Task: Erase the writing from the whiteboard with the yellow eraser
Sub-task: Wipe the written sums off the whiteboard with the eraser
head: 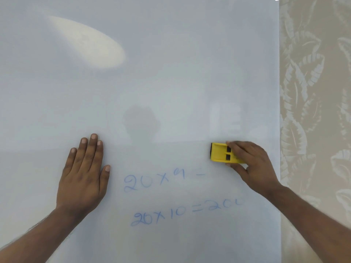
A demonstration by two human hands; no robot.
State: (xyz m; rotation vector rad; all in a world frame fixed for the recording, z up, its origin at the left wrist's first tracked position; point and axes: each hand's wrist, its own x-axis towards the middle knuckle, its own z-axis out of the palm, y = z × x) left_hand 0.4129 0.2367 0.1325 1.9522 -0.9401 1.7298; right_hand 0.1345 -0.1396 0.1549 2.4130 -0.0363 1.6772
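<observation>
Most of the whiteboard (152,82) reads clean: its upper and middle area carries no marks, only a bright glare patch and a dim reflection, so I judge the bulk of the erasing done, though how much writing there ever was cannot be told. Two lines of blue writing are left near the bottom: the upper line (163,180), "20 x 9 –" with nothing legible after the dash, which looks partly wiped, and the lower line (188,211), "20 x 10 = 200", whose last digits look faint. Both lines remain to be cleared. The yellow eraser (221,154) sits against the board just above and to the right of the upper line, near the board's right edge, beside the patterned wallpaper (315,111). Its long axis runs roughly horizontal, with the free end pointing left toward the middle of the board and the other end hidden in the grip. The right hand (252,164) is closed around that eraser, fingers over the top and thumb beneath. The left hand (83,177) holds nothing; it is spread flat on the board, fingers up, left of the writing.
</observation>
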